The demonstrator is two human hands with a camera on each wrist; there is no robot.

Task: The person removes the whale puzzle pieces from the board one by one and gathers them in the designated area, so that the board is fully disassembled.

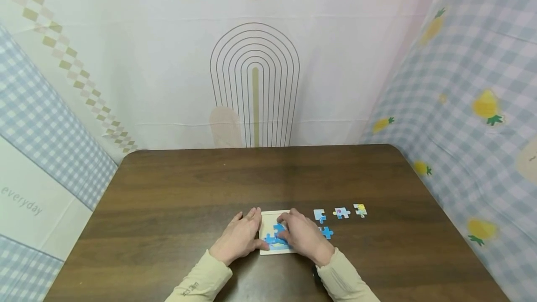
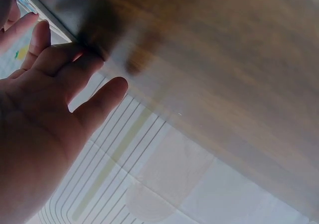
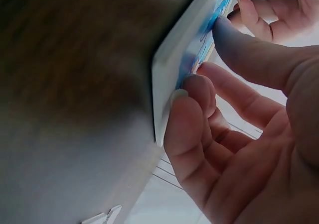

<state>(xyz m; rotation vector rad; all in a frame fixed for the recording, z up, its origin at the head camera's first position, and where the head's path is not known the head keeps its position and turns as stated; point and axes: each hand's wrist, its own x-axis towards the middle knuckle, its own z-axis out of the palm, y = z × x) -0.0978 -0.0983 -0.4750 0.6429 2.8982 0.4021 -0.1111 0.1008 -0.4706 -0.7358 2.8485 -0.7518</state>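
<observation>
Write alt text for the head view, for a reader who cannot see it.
Two hands work at a small puzzle tray on a dark wooden table: the left hand rests flat at its left edge, the right hand presses on blue pieces inside. Four loose puzzle pieces lie to the right.

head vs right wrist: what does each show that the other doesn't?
Head only: the left hand resting flat at the puzzle tray's left edge, four loose puzzle pieces on the table to the right, and the curtain backdrop. Right wrist only: close up, right fingertips pressing on the tray's rim and blue pieces. Both: right hand, tray with blue pieces, brown table.
</observation>
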